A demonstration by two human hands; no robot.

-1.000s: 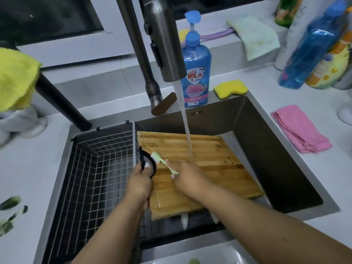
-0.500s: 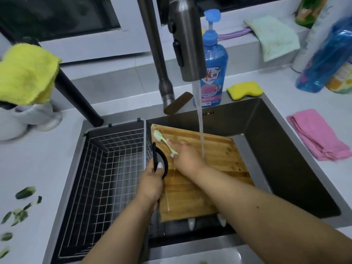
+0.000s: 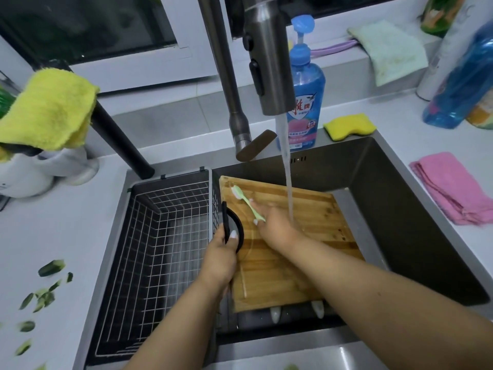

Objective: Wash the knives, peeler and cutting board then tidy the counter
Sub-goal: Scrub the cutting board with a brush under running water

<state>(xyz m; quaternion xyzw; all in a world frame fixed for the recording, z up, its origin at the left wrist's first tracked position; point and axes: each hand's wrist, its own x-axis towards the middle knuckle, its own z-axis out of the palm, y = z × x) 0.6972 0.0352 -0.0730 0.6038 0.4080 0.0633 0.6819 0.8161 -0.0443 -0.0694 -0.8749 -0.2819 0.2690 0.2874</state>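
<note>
The cutting board (image 3: 293, 252) is laid across the sink (image 3: 416, 209), beside the wire basket (image 3: 160, 249). Its black handle (image 3: 234, 231) is gripped by the left hand (image 3: 221, 260); a green toothbrush (image 3: 246, 202) is pinched in the right hand (image 3: 277, 225), bristles on the wood. Water from the faucet (image 3: 266, 62) is seen falling just beside that hand. Behind the sink a soap bottle (image 3: 306, 89) and yellow sponge (image 3: 349, 125) are set; a pink cloth (image 3: 453, 188) lies at right, green peelings (image 3: 45, 284) at left.
</note>
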